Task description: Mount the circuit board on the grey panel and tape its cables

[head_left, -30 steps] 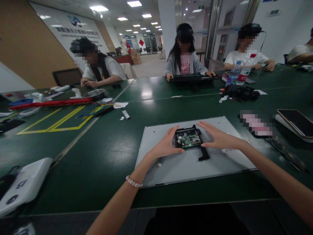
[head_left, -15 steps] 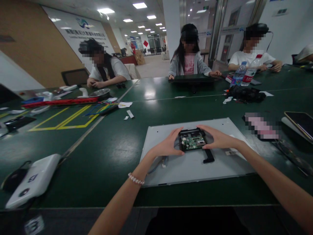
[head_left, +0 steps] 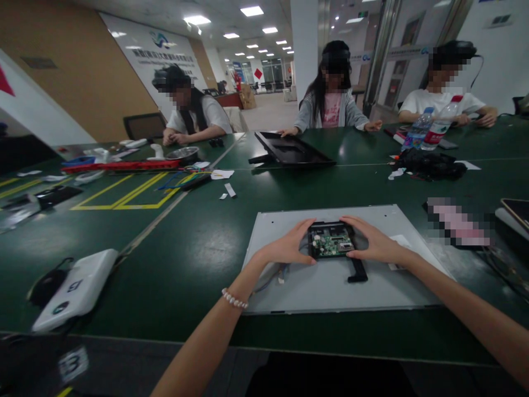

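Observation:
A grey metal back panel (head_left: 322, 286) lies flat on the green table in front of me. On its middle sits a small black frame holding a green circuit board (head_left: 332, 242), with a black arm sticking out toward me. My left hand (head_left: 289, 247) grips the frame's left side, fingers curled round its edge. My right hand (head_left: 374, 242) holds the right side the same way. Thin coloured wires (head_left: 273, 278) trail from under my left wrist.
A white device (head_left: 76, 289) lies at the near left edge. Across the table three people sit; one tilts a black monitor shell (head_left: 291, 150). Water bottles (head_left: 432, 129), black cables (head_left: 432, 164), a phone (head_left: 516, 209) and a red bar (head_left: 119, 164) lie around.
My hands have closed in on the circuit board frame from both sides. The view has shifted left. The person opposite has lifted the black shell up on edge.

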Motion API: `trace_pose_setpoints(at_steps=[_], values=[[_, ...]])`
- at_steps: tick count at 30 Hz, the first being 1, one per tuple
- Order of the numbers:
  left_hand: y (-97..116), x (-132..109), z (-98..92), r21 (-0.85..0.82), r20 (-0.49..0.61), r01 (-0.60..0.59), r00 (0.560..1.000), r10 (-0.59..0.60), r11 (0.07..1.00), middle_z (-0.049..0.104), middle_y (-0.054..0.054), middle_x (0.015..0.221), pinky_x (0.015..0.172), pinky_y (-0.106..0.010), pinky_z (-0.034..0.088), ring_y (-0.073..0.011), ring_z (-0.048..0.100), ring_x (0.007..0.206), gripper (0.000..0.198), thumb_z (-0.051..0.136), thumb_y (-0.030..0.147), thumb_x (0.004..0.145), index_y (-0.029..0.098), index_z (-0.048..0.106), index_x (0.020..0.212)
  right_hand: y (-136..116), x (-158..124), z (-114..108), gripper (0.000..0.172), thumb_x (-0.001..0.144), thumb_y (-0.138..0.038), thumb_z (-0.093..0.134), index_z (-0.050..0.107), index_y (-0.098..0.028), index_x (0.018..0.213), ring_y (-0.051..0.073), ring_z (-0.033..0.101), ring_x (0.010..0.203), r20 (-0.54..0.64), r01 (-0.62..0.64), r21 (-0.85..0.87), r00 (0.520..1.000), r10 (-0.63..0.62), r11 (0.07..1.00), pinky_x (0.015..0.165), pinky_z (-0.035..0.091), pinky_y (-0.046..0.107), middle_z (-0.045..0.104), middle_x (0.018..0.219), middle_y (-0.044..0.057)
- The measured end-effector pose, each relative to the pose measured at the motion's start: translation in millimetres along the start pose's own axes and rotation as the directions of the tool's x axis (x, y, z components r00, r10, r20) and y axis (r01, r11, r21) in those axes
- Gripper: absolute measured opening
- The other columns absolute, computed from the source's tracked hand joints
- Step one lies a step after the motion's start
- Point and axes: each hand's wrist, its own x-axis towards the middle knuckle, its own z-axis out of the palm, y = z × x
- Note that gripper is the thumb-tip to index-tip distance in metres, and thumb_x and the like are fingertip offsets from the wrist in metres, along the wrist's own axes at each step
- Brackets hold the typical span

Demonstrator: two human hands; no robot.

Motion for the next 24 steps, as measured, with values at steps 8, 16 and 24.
trace_pose_setpoints(at_steps=[8,16,24], values=[[-7,-2,-8.4,-0.005,0.043,-0.001,0.999,0.001,1.000,0.015,-0.020,0.159,0.119,-0.053,0.017,-0.0377,0.017,0.146,0.115,0.078,0.044,0.065,0.016,0.013,0.155,-13,2,0,0.086,0.079,-0.047,0.071,0.027,-0.030,0.151,0.032,0.035,0.140,-0.010,-0.017,0.002,1.000,0.017,1.000,0.114,0.031,0.054,0.036,0.153,0.011],[-10,-1,-2.8,0.019,0.017,-0.018,1.000,0.018,1.000,0.019,-0.022,0.158,0.118,-0.054,0.017,-0.0381,0.020,0.145,0.114,0.078,0.044,0.065,0.015,0.014,0.155,-13,2,-3,0.086,0.079,-0.042,0.072,0.026,-0.030,0.150,0.032,0.036,0.139,0.009,0.004,0.027,1.000,-0.004,1.000,0.116,0.028,0.053,0.036,0.151,0.012],[-12,-9,-26.4,0.122,0.035,-0.002,0.999,-0.002,0.992,0.021,-0.016,0.160,0.118,-0.048,0.023,-0.0326,0.028,0.144,0.109,0.075,0.049,0.070,0.018,0.016,0.156,-12,-4,-5,0.086,0.080,-0.046,0.070,0.024,-0.034,0.151,0.033,0.034,0.140,0.048,-0.021,0.001,0.999,0.020,1.000,0.115,0.031,0.053,0.032,0.153,0.010]])
